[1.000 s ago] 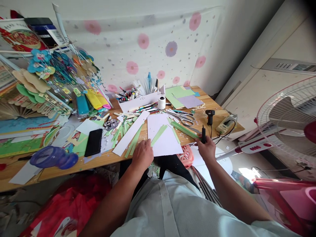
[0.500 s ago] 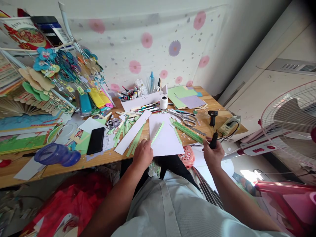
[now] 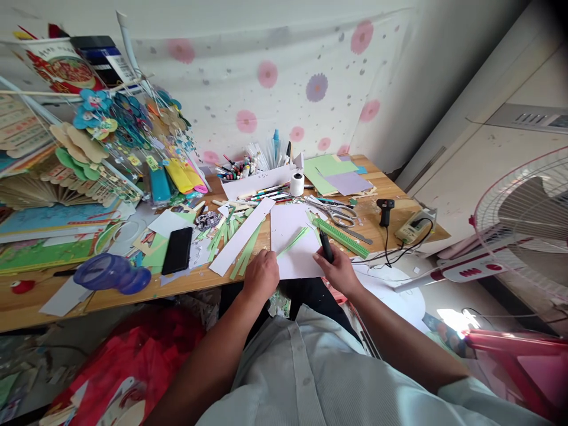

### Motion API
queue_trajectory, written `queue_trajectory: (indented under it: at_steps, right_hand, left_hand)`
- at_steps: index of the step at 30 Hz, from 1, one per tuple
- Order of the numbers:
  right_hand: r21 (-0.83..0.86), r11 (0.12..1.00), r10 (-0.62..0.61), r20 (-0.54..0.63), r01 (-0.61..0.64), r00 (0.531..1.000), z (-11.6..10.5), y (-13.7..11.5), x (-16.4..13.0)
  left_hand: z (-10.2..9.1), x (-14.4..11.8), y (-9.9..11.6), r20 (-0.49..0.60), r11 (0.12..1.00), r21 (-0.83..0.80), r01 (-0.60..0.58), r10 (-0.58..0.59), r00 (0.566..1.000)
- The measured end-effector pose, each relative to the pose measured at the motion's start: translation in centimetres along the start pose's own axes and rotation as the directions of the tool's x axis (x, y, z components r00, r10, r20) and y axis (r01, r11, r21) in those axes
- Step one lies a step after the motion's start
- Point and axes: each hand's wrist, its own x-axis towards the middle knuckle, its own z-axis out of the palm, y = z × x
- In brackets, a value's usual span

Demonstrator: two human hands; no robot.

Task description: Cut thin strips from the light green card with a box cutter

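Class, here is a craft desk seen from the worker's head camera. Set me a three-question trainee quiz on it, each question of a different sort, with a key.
1. True or false: the right hand holds a black tool over the white sheet.
2. What lies under the left hand's fingertips? A) the scissors B) the near end of a green strip C) the phone
3. Fill in: the white tape roll stands just right of the white ____ full of pens.

Key:
1. True.
2. B: the strip lies across the sheet, and the hand presses its near end.
3. Box.
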Motion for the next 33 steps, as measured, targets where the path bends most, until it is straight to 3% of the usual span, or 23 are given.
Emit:
queue_trajectory:
  at_steps: [4, 8, 11, 13, 16, 18, 21, 28, 33]
  right_hand:
    - [0.17, 0.981, 0.065, 0.15, -0.091, 0.986, 2.1, -1.2, 0.6]
    - [0.349, 0.929, 0.07, 0.151, -0.119, 0.986, 4.0, -2.6, 0.8]
    - [0.369, 0.926, 0.032, 0.118, -0.074, 0.992, 4.8, -2.9, 0.8]
    - [0.356, 0.932, 0.028, 0.096, -0.06, 0.995, 4.8, -2.7, 0.8]
    - [0.342, 0.936, 0.059, 0.075, -0.081, 0.995, 4.2, -2.2, 0.9]
    - [0.337, 0.936, 0.077, 0.076, -0.098, 0.994, 3.7, -1.8, 0.9]
    - [0.319, 0.94, 0.101, 0.079, -0.121, 0.992, 3.6, -1.3, 1.0]
    - [0.301, 0.941, 0.129, 0.108, -0.156, 0.986, 4.3, -1.2, 0.6]
    - [0.279, 0.947, 0.131, 0.114, -0.158, 0.985, 4.0, -1.2, 0.6]
  left_hand:
    - [-0.6, -0.4, 0.5, -0.095, 0.942, -0.337, 0.001, -0.035, 0.995]
    - [-1.0, -1.2, 2.1, 0.0, 0.743, -0.666, 0.069, -0.092, 0.996]
    - [-1.3, -2.0, 2.5, 0.025, 0.677, -0.732, 0.073, -0.08, 0.996]
    - [-1.6, -2.6, 1.6, -0.045, 0.783, -0.621, 0.035, -0.08, 0.996]
    - [-2.3, -3.4, -1.3, -0.196, 0.98, -0.182, 0.082, -0.118, 0.974]
    - [-2.7, -3.7, -3.3, -0.179, 0.986, 0.049, 0.16, -0.149, 0.972]
    - [-3.1, -3.6, -5.4, -0.084, 0.96, 0.237, 0.15, -0.134, 0.987]
    - [-3.5, -2.2, -6.8, 0.013, 0.931, 0.33, 0.156, -0.169, 0.986]
    - [-3.7, -2.6, -7.1, -0.037, 0.966, 0.188, 0.175, -0.171, 0.985]
